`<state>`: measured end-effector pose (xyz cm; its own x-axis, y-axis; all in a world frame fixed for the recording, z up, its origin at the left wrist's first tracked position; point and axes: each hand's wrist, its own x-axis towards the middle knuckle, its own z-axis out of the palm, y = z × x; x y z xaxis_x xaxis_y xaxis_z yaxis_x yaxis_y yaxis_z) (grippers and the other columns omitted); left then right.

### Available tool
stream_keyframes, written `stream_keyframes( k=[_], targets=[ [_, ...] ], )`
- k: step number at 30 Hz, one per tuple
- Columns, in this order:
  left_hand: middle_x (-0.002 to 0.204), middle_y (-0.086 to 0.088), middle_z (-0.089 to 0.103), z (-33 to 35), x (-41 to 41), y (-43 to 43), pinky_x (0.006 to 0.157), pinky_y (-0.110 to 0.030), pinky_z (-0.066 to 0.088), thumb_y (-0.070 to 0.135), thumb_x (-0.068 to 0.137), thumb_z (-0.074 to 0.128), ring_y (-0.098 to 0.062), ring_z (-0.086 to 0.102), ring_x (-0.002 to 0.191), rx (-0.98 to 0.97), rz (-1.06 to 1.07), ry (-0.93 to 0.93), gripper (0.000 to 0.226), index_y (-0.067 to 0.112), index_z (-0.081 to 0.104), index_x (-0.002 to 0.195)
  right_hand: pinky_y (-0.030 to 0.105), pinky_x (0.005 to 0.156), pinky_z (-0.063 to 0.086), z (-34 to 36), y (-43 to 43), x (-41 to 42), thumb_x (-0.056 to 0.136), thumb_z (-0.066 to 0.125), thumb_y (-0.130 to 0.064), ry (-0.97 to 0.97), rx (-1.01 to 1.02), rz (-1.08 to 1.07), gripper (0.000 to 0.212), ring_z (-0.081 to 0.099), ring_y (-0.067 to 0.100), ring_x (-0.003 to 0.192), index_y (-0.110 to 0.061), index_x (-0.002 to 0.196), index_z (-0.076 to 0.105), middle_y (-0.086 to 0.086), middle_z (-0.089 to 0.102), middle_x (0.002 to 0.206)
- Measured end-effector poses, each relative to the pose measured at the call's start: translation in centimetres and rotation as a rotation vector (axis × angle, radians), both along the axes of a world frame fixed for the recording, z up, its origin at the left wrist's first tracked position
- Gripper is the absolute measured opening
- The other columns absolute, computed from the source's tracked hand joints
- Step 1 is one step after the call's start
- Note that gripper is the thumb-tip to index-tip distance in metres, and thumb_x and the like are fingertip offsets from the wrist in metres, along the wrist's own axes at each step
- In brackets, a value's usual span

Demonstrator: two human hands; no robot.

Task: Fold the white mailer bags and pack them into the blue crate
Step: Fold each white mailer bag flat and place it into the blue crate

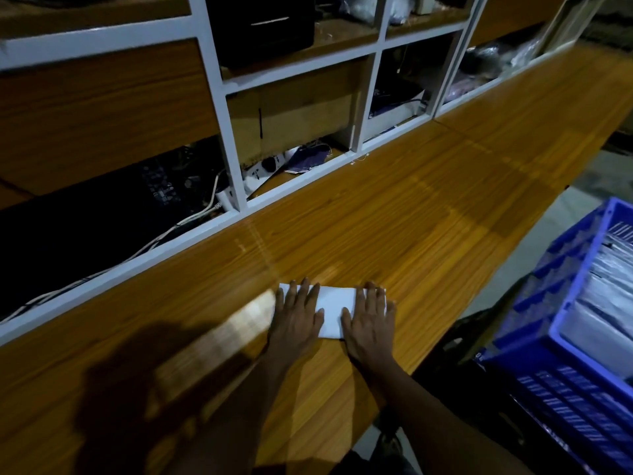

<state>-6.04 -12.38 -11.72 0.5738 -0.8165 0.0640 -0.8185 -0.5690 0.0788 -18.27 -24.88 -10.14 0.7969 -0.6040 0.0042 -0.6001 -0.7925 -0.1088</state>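
A folded white mailer bag [334, 311] lies flat on the wooden counter [428, 207], near its front edge. My left hand [297, 315] presses on the bag's left end with straight, spread fingers. My right hand [370, 322] presses flat on its right end the same way. The blue crate [534, 347] stands at the lower right, off the counter's front edge, and holds several white folded bags [603, 296].
A white-framed shelf unit [236, 152] runs along the back of the counter, holding boxes, cables and a power strip [263, 169]. A pale wooden board [219, 344] lies on the counter left of my left hand. A second blue crate [565, 399] sits under the first.
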Motion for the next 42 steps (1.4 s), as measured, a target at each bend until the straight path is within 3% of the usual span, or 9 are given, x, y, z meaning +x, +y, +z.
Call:
stream_keyframes(
  k=[4, 9, 11, 14, 20, 24, 30, 33, 42],
  targets=[
    [0.144, -0.015, 0.054, 0.7, 3.2, 0.5, 0.106, -0.057, 0.042, 0.039, 0.099, 0.033, -0.033, 0.052, 0.132, -0.035, -0.077, -0.061, 0.056, 0.009, 0.056, 0.14, 0.063, 0.11, 0.028, 0.5, -1.4, 0.0, 0.098, 0.025, -0.047, -0.034, 0.032, -0.119, 0.067, 0.036, 0.046, 0.139, -0.001, 0.141, 0.049, 0.029, 0.042, 0.149],
    [0.142, -0.009, 0.057, 1.9, 1.8, -2.9, 0.11, -0.054, 0.032, 0.038, 0.098, 0.031, -0.032, 0.052, 0.132, -0.05, -0.137, -0.164, 0.053, 0.013, 0.063, 0.133, 0.061, 0.107, 0.035, 0.3, -1.3, 1.0, 0.102, 0.03, -0.03, -0.098, -0.034, 0.196, 0.053, 0.039, 0.047, 0.136, 0.004, 0.139, 0.048, 0.027, 0.044, 0.146],
    [0.144, -0.008, 0.055, 1.0, 0.3, -4.0, 0.111, -0.053, 0.033, 0.041, 0.095, 0.046, -0.031, 0.049, 0.135, 0.019, -0.193, -0.182, 0.049, 0.016, 0.063, 0.133, 0.062, 0.109, 0.032, -0.2, -1.0, 1.3, 0.099, 0.038, -0.032, -0.047, -0.057, 0.26, 0.056, 0.037, 0.047, 0.138, 0.004, 0.143, 0.044, 0.027, 0.042, 0.149],
    [0.145, -0.009, 0.054, -0.2, -1.2, -3.9, 0.114, -0.051, 0.025, 0.047, 0.079, 0.073, -0.031, 0.047, 0.138, 0.05, -0.162, -0.117, 0.069, 0.014, 0.059, 0.138, 0.062, 0.114, 0.026, -0.7, -0.8, 0.9, 0.097, 0.051, -0.035, -0.016, -0.073, 0.301, 0.065, 0.03, 0.046, 0.143, 0.002, 0.148, 0.038, 0.026, 0.037, 0.153],
    [0.156, -0.011, 0.04, -1.8, -1.2, -2.5, 0.115, -0.053, 0.032, 0.035, 0.106, 0.021, -0.036, 0.034, 0.145, -0.068, -0.114, -0.076, 0.054, 0.012, 0.047, 0.148, 0.057, 0.119, 0.02, -1.1, -0.2, 0.0, 0.107, 0.018, -0.036, -0.035, -0.026, 0.249, 0.059, 0.023, 0.041, 0.148, -0.001, 0.151, 0.034, 0.022, 0.03, 0.158],
    [0.154, -0.007, 0.045, -1.1, -0.2, -3.2, 0.113, -0.054, 0.035, 0.04, 0.1, 0.029, -0.035, 0.039, 0.142, -0.098, -0.104, -0.057, 0.055, 0.017, 0.052, 0.144, 0.056, 0.117, 0.025, -1.1, -1.1, 1.0, 0.106, 0.022, -0.036, -0.038, -0.001, 0.21, 0.058, 0.027, 0.04, 0.146, -0.003, 0.152, 0.033, 0.02, 0.03, 0.159],
    [0.163, -0.003, 0.028, -1.1, 1.7, -5.7, 0.112, -0.071, 0.016, 0.046, 0.099, 0.02, -0.042, 0.024, 0.148, -0.008, -0.019, -0.011, 0.058, 0.028, 0.038, 0.152, 0.053, 0.119, 0.019, -0.7, -3.5, 3.4, 0.105, 0.012, -0.042, 0.038, 0.008, 0.205, 0.063, 0.021, 0.038, 0.149, -0.007, 0.156, 0.024, 0.017, 0.023, 0.162],
    [0.164, -0.004, 0.023, -0.9, 2.0, -5.7, 0.112, -0.069, 0.018, 0.047, 0.099, 0.013, -0.041, 0.02, 0.149, 0.007, -0.016, 0.008, 0.062, 0.028, 0.034, 0.154, 0.052, 0.121, 0.016, -0.7, -3.6, 3.8, 0.105, 0.006, -0.046, 0.035, 0.024, 0.18, 0.066, 0.019, 0.035, 0.15, -0.009, 0.157, 0.023, 0.014, 0.023, 0.163],
    [0.157, -0.013, 0.038, -1.6, 2.4, -1.7, 0.114, -0.056, 0.033, 0.041, 0.104, 0.027, -0.039, 0.034, 0.144, -0.118, -0.062, 0.008, 0.056, 0.014, 0.045, 0.149, 0.055, 0.117, 0.025, -0.6, -2.4, 1.8, 0.104, 0.018, -0.042, 0.017, 0.045, 0.189, 0.063, 0.027, 0.04, 0.146, -0.005, 0.154, 0.03, 0.016, 0.031, 0.16]
  ],
)
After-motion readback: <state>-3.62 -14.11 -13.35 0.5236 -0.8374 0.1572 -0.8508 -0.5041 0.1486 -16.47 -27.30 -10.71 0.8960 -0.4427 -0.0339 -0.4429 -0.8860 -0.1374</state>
